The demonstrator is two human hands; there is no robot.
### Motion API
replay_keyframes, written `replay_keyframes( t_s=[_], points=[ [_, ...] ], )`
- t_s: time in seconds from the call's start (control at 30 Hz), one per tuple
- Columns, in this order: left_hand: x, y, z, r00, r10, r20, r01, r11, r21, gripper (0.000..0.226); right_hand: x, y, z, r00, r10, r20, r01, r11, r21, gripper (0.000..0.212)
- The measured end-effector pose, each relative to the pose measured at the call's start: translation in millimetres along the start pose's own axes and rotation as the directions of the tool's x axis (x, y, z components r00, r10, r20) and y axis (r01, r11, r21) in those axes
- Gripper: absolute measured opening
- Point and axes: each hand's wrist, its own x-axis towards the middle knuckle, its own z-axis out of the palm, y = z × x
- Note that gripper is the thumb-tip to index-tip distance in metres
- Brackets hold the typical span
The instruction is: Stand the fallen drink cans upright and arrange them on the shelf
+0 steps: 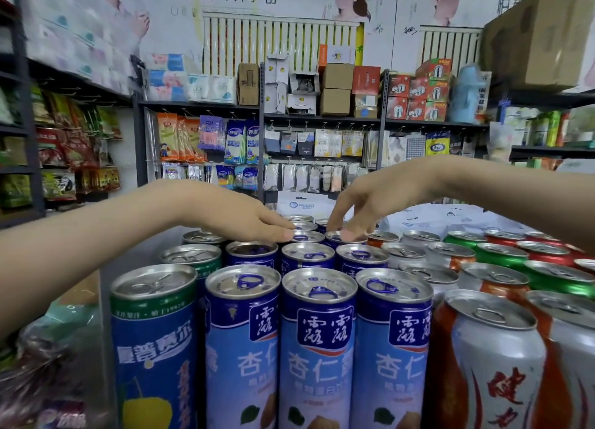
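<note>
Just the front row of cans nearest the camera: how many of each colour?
Light-blue aluminium cans with blue ring pulls: 3
Blue aluminium can with green rim: 1
Orange-and-white aluminium cans: 2, one cut off by the frame
Total: 6

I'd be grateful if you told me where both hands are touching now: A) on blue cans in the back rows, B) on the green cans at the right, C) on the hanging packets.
A: the left hand and right hand both touch the tops of blue cans at the back.
</note>
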Motion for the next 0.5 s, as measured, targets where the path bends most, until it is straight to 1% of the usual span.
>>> replay_keyframes(
  t_s=[0.03,0.1,0.17,0.23,0.3,0.4,0.5],
  points=[
    [0,-1,-2,1.0,-0.002,0.03,0.002,1.0,0.009,0.051,2,1,-1,1.0,0.0,-0.024,0.0,1.0,0.017,0.033],
    [0,-3,-5,0.998,0.003,0.059,-0.004,1.0,0.014,0.05,8,4,-1,0.993,0.016,-0.118,-0.014,1.0,0.018,0.032],
    [2,-8,-5,0.999,0.019,0.035,-0.019,1.0,0.003,0.046,19,11,1,0.983,0.066,-0.17,-0.07,0.997,-0.017,0.041],
    [6,-13,-3,1.0,0.024,-0.002,-0.024,1.0,0.009,0.044,32,15,6,0.982,0.137,-0.13,-0.147,0.987,-0.069,0.052],
    [10,-17,-2,1.0,0.0,-0.014,0.001,0.999,0.033,0.047,40,15,11,0.985,0.153,-0.08,-0.158,0.986,-0.062,0.054],
    [15,-20,-2,0.997,-0.044,0.068,0.044,0.999,0.005,0.05,47,17,13,0.993,0.096,-0.073,-0.095,0.995,0.016,0.046],
    [14,-17,-2,0.996,-0.043,0.083,0.042,0.999,0.008,0.05,46,17,10,0.995,0.066,-0.077,-0.063,0.997,0.045,0.044]
  ],
)
